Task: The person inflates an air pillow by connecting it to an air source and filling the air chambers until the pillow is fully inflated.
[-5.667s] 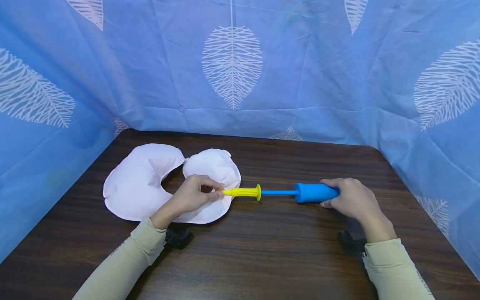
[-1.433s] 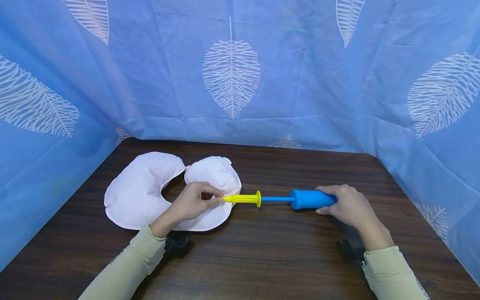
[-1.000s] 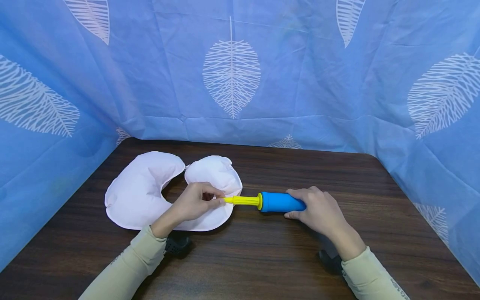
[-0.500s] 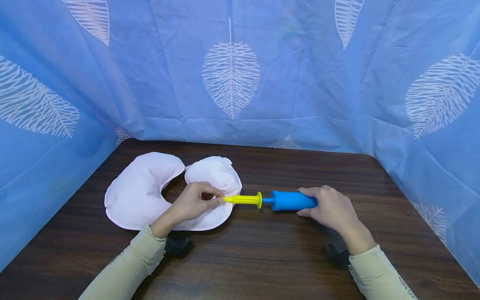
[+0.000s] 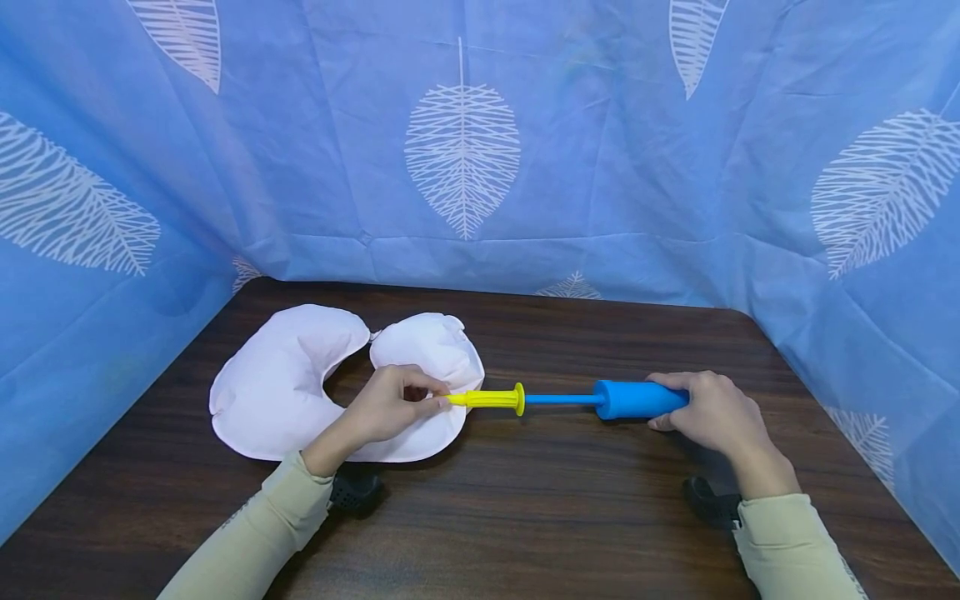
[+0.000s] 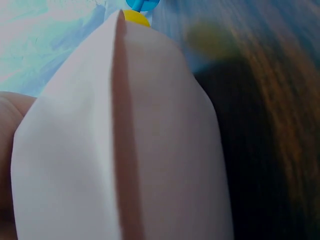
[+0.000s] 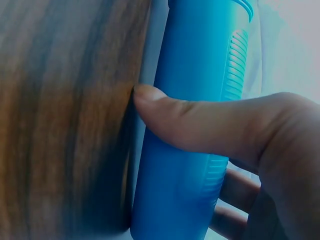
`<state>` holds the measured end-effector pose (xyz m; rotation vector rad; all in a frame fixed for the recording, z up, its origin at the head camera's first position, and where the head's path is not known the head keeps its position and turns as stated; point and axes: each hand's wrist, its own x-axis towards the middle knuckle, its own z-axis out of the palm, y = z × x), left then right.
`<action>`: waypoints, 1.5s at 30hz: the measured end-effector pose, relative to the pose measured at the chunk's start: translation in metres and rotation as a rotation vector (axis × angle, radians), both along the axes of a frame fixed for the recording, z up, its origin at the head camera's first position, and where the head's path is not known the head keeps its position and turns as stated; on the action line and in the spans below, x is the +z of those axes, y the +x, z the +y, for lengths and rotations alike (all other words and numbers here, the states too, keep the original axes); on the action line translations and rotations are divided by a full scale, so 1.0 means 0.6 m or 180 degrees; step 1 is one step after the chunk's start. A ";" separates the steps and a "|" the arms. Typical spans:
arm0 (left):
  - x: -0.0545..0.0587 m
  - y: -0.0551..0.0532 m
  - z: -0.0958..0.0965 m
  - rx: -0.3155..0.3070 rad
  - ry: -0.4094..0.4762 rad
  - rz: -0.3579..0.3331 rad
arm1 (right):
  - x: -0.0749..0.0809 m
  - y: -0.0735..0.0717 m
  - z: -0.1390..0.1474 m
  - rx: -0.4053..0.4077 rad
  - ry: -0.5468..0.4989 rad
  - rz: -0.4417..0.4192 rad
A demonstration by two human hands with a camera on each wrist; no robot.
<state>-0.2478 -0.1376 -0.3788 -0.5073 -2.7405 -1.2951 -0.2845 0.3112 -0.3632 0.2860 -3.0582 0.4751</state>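
Note:
A pale, puffy U-shaped inflatable neck pillow [image 5: 262,392] lies on the left of the table. My left hand [image 5: 386,404] rests over its near right lobe and pinches the thin tip of a hand pump's yellow end [image 5: 491,400]. Whatever the tip meets is hidden behind the fingers. From the yellow flange a thin blue rod [image 5: 562,400] runs out to the blue pump barrel [image 5: 633,400]. My right hand [image 5: 712,412] grips the barrel's far end; in the right wrist view the thumb [image 7: 200,122] lies across the barrel. Pillow fabric [image 6: 165,125] fills most of the left wrist view.
The dark wood-grain table [image 5: 540,517] has rounded back corners. Blue cloth with white leaf prints [image 5: 637,167] hangs behind it and along both sides. Black wrist devices [image 5: 356,492] sit under both forearms.
My right hand pushed the barrel left against the yellow flange, then drew it back right, so a long stretch of rod shows now. The left hand keeps its pinch, and the pillow stays put.

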 end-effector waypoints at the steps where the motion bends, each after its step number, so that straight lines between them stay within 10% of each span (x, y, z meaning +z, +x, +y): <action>1: 0.000 0.000 0.000 -0.0001 0.0004 -0.0001 | 0.000 0.000 0.001 -0.0005 0.0003 0.0004; 27: 0.001 0.000 0.002 0.0012 0.0045 0.0041 | -0.013 0.038 -0.145 0.0820 0.0208 0.0819; 45: 0.005 0.002 0.001 0.0030 0.0012 -0.0024 | -0.001 0.013 -0.060 0.0320 0.0016 0.0167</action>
